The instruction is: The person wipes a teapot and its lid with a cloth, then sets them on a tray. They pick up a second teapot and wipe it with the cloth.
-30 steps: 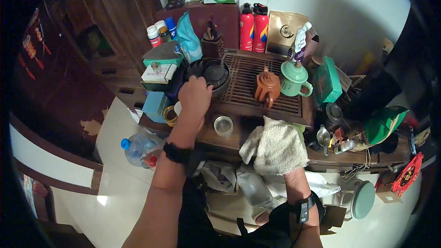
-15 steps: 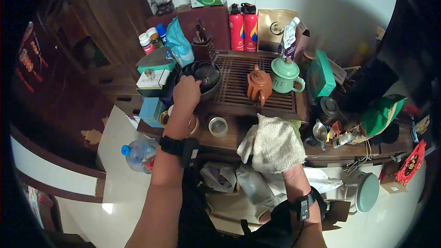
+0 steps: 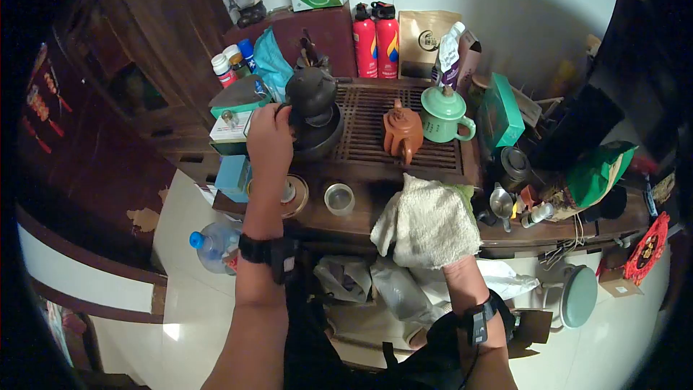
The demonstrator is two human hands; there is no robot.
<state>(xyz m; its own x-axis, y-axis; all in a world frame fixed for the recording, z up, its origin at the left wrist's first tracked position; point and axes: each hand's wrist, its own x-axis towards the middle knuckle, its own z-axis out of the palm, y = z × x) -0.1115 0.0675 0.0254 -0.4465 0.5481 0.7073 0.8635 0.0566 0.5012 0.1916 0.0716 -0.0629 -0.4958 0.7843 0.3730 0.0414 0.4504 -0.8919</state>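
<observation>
A black teapot [image 3: 312,94] hangs over a black bowl [image 3: 323,141], at the left end of the slatted tea tray [image 3: 361,112]. My left hand [image 3: 269,133] is closed on the pot's handle side. Draped over my right hand [image 3: 460,266] is a cream towel [image 3: 433,224]; it hides the fingers, and only the wrist end shows. A brown clay teapot [image 3: 403,132] and a green lidded mug [image 3: 445,114] stand on the tray. In front of the tray sits a small glass cup [image 3: 339,199].
Left of the bowl are a white box [image 3: 231,127] and a blue box [image 3: 233,177]. Two red canisters [image 3: 376,43] stand behind the tray. To the right are a teal box [image 3: 503,112], a dark jar [image 3: 514,164] and a metal strainer [image 3: 501,204]. A plastic bottle [image 3: 216,245] is at lower left.
The black teapot has risen out of the bowl in my left hand, which has moved slightly left. The towel remains over my right hand. The view has shifted slightly.
</observation>
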